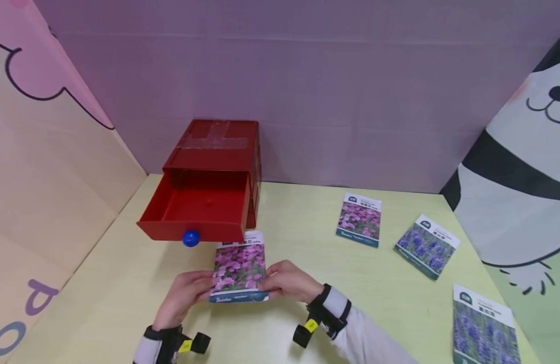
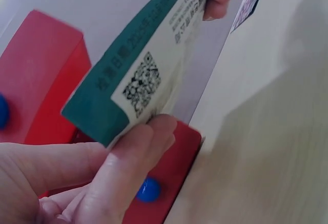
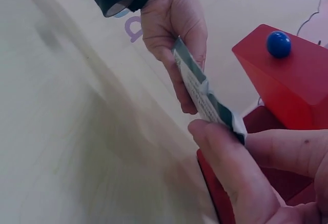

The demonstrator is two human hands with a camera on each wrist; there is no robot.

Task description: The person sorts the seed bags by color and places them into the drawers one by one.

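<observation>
A flower seed packet with pink blossoms on its front is held up between both hands, above the table in front of a red drawer box. My left hand pinches the packet's lower left edge between thumb and fingers. On the opposite edge, the right hand pinches it near the lower corner. The packet's back, with a QR code and green band, faces the left wrist camera. Its top end lies just below the pulled-out upper drawer, whose visible inside holds nothing.
A blue knob sticks out from the open drawer; another blue knob is on the red front below. To the right lie a pink-flower packet and two purple-flower packets, one farther back, one nearer. Cloth backdrops surround the table.
</observation>
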